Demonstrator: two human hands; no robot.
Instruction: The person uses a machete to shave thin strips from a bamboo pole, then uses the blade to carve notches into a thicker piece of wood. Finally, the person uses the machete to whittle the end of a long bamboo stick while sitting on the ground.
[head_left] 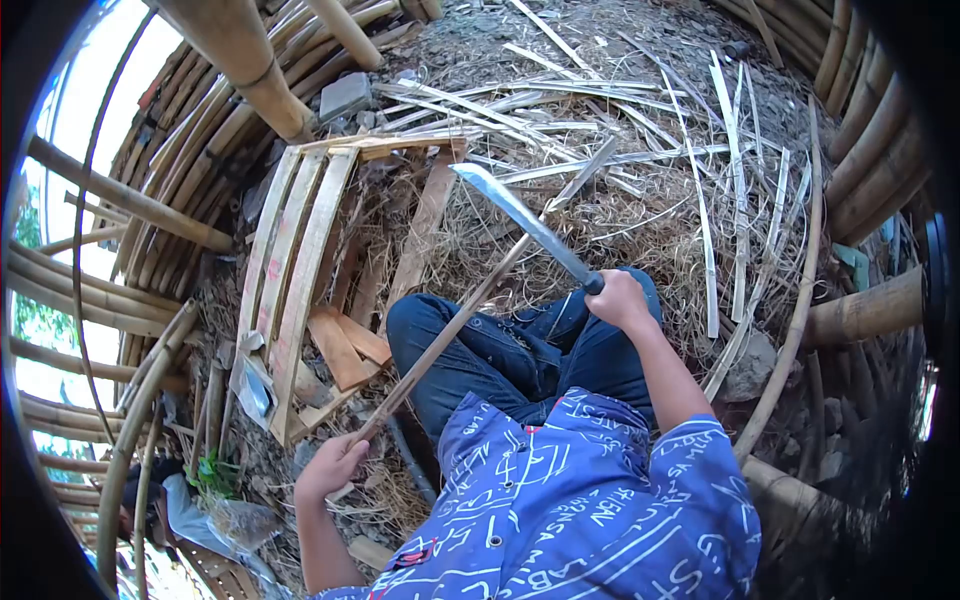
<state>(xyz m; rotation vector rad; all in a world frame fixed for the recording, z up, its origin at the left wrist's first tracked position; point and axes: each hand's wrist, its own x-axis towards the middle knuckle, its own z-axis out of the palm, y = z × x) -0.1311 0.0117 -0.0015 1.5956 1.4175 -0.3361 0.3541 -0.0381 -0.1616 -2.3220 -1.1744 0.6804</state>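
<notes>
My right hand [618, 299] is closed around the dark handle of a machete [525, 217], whose long blade points up and to the left. A long bamboo strip [440, 343] slants across my lap, brown along most of its length and paler at the far end. My left hand [332, 466] grips the near end of this strip, low on the left. Near the strip's far end, the machete blade crosses over it in this view. My crossed legs in dark jeans [520, 345] lie beneath both things.
A slatted wooden crate [315, 240] stands left of my legs, with an orange-brown wood offcut [340, 350] beside it. Pale split strips [735, 190] and shavings [640, 240] litter the ground ahead. Bamboo poles [245, 60] surround the spot. Another person [185, 515] is at lower left.
</notes>
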